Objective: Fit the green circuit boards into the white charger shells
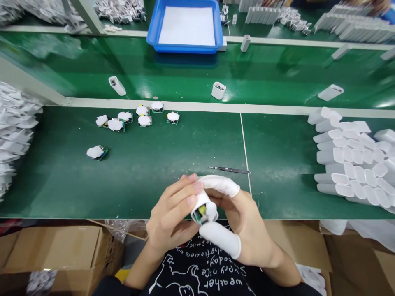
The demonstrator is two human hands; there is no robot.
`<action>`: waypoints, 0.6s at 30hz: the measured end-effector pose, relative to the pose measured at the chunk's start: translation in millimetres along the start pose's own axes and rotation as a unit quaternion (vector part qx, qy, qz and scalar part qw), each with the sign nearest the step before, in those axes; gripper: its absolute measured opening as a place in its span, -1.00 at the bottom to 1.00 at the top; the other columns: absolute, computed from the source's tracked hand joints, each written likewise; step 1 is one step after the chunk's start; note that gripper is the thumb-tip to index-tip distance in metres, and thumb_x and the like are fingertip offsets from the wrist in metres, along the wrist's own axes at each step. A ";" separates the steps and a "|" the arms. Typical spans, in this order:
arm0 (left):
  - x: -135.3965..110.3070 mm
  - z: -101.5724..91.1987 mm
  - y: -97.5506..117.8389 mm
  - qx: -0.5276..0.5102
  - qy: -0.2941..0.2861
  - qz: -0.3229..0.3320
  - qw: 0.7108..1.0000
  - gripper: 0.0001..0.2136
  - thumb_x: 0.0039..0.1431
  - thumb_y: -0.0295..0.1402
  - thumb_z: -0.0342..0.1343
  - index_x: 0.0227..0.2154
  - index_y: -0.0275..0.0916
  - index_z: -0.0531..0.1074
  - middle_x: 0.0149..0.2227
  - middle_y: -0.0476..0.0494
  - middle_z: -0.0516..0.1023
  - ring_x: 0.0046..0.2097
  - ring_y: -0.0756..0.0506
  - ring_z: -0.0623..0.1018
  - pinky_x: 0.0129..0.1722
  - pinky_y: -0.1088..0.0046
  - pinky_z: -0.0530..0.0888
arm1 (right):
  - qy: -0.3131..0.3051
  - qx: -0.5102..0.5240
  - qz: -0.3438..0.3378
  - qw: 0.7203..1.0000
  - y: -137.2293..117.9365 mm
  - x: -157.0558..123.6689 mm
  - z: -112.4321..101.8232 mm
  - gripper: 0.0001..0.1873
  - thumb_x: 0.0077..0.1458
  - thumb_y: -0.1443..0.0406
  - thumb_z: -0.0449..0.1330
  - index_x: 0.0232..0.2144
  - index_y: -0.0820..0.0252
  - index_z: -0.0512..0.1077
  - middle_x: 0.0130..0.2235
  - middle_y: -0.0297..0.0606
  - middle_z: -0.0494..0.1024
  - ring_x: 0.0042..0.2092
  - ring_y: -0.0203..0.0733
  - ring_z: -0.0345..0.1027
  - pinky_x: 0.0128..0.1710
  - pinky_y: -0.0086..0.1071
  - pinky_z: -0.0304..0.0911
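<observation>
Both hands meet at the near edge of the green table over a small white charger shell (202,202) with a circuit board (203,211) showing in its open end. My left hand (171,216) wraps the shell from the left. My right hand (243,222), with white finger cots on thumb and index finger, pinches the shell's open end and the board. Several circuit boards with white caps (140,119) lie in a loose group on the table at the far left, one more board (97,152) apart from them.
Thin tweezers (230,169) lie just beyond my hands. Stacked empty white shells (352,164) fill the right side. Single shells (218,90) stand on the conveyor belt behind. A blue tray (185,26) sits farther back. Cardboard boxes (52,250) are below the table edge.
</observation>
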State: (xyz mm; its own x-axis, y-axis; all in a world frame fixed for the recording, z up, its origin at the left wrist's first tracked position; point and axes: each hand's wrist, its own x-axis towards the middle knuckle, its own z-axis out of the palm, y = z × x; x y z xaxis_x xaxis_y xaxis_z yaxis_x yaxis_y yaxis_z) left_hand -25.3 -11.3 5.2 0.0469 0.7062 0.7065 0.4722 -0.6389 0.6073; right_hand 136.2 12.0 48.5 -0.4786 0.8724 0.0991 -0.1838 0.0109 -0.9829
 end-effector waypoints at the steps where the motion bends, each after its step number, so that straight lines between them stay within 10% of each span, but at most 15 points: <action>1: 1.6 0.6 1.2 -0.006 -0.008 0.013 1.000 -0.49 0.15 -0.44 0.23 0.16 -0.14 0.27 -0.01 -0.13 0.58 0.13 -0.15 0.51 0.05 0.15 0.56 | 0.010 -0.004 -0.003 1.000 2.5 1.0 0.0 -0.53 0.07 0.38 0.26 0.04 0.07 0.31 0.03 -0.20 0.52 0.00 -0.13 0.48 -0.01 -0.28 0.47; 9: 3.6 25.1 3.1 -0.022 0.129 -0.037 0.991 -0.49 0.05 -0.37 0.32 0.08 -0.19 0.35 -0.08 -0.16 0.55 -0.02 -0.17 0.56 -0.06 0.17 0.57 | 0.117 -0.257 -0.188 0.941 23.0 -8.3 2.1 -0.33 0.10 0.24 0.31 0.23 0.10 0.22 0.19 -0.03 0.39 0.16 0.03 0.36 0.11 -0.05 0.40; 18: -2.0 21.3 7.2 0.079 0.134 0.003 0.988 -0.55 0.10 -0.46 0.21 0.07 -0.16 0.34 -0.16 -0.15 0.53 -0.11 -0.18 0.54 -0.19 0.19 0.56 | 0.107 -0.407 -0.250 0.872 20.7 -8.1 11.5 -0.73 0.22 0.40 0.14 -0.02 0.28 0.42 -0.06 0.02 0.56 0.00 -0.10 0.49 -0.04 -0.24 0.52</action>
State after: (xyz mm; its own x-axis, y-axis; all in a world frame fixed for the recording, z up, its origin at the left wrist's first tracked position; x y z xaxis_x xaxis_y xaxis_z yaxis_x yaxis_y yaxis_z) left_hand -3.3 -10.8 0.4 -0.1744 0.5820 0.7943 0.6054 -0.5728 0.5527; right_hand 126.4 -0.5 29.2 -0.3269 0.7286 0.6019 0.3886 0.6842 -0.6171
